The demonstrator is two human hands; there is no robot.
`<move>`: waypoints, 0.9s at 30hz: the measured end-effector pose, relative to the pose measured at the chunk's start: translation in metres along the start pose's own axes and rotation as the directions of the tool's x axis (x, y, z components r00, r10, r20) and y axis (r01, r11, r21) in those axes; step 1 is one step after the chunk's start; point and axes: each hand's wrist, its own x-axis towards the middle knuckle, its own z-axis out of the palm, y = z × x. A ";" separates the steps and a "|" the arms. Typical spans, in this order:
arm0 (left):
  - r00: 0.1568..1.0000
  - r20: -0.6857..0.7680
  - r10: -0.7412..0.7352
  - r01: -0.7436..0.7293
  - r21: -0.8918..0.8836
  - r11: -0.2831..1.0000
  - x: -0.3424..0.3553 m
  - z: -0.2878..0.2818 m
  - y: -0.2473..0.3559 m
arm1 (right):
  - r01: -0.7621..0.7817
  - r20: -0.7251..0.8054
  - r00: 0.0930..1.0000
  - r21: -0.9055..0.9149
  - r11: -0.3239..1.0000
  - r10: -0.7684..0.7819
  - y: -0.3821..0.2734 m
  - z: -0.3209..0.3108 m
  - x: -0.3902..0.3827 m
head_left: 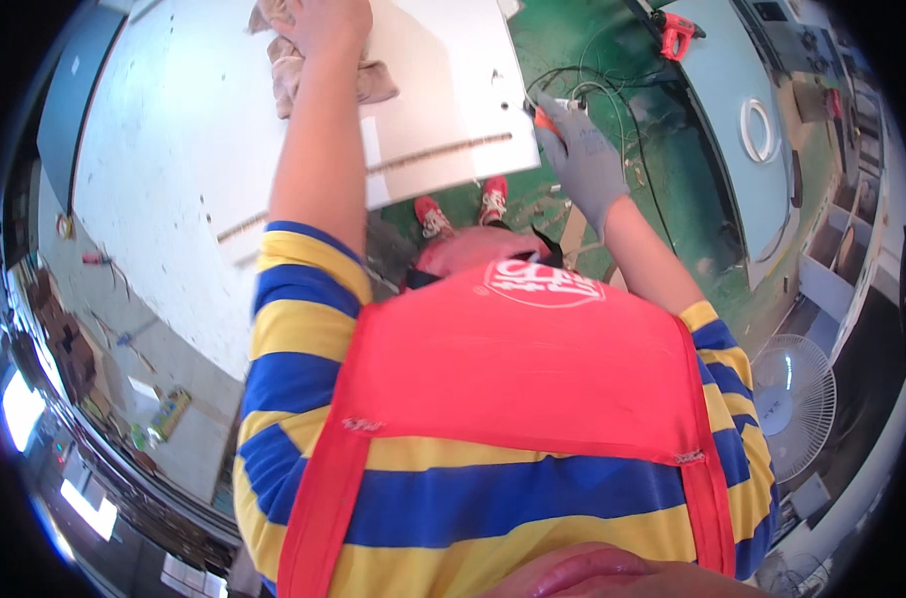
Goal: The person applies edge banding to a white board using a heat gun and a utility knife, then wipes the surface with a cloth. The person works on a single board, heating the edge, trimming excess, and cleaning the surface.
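A large white panel [433, 75] with a dark slot along its near side lies in front of me. My bare left hand [330, 25], partly cut off by the upper edge, grips a crumpled beige cloth [376, 83] on top of it. At the panel's right edge, my right hand [587, 159], in a grey glove, is closed around a small orange-handled tool [545, 120]. The tool's tip is at or close to that edge; its exact kind is too small to make out.
To the right, a pale blue board [717, 80] carries a white ring-shaped roll [757, 130] and a red power tool [678, 37]. Cables [627, 140] trail over the green floor. A fan [793, 404] stands at lower right. On the left bench lie a red-handled tool [96, 258] and a yellow container [170, 415].
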 end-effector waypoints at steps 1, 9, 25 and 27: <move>0.993 0.112 -0.047 0.049 -0.021 0.999 0.010 0.014 0.003 | 0.030 -0.064 0.997 -0.030 0.999 -0.032 0.003 0.004 -0.002; 0.970 0.200 0.136 -0.096 -0.194 0.976 -0.002 0.007 0.029 | -0.126 -0.047 0.991 -0.090 0.988 0.122 -0.016 -0.001 -0.006; 0.944 0.293 0.150 -0.057 -0.303 0.951 0.000 -0.022 0.033 | -0.108 -0.047 0.993 -0.045 0.993 0.105 -0.029 -0.003 0.050; 0.950 0.270 0.160 -0.072 -0.309 0.948 -0.001 -0.021 0.033 | -0.129 -0.027 0.991 -0.056 0.990 0.128 -0.032 -0.005 0.059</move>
